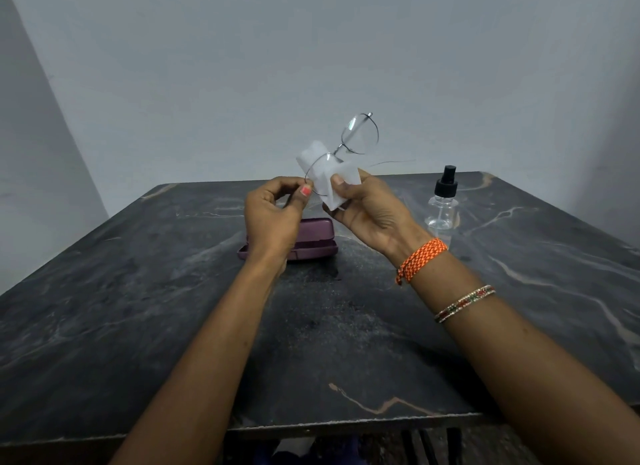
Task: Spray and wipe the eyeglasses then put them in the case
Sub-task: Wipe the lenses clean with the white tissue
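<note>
Thin metal-framed eyeglasses (360, 134) are held up above the table, tilted so one lens points up and right. My left hand (273, 215) pinches the rim of the lower lens between thumb and finger. A white wiping cloth (329, 177) is folded around that lower lens, and my right hand (367, 205) grips it, thumb in front. A purple glasses case (320, 239) lies on the table behind and below my left hand, which partly hides it; its lid looks slightly raised. A clear spray bottle (442, 205) with a black nozzle stands upright to the right of my right hand.
The dark marble table (138, 309) has its near edge low in the view. A plain grey wall rises right behind its far edge. Dark chair or table parts show below the near edge.
</note>
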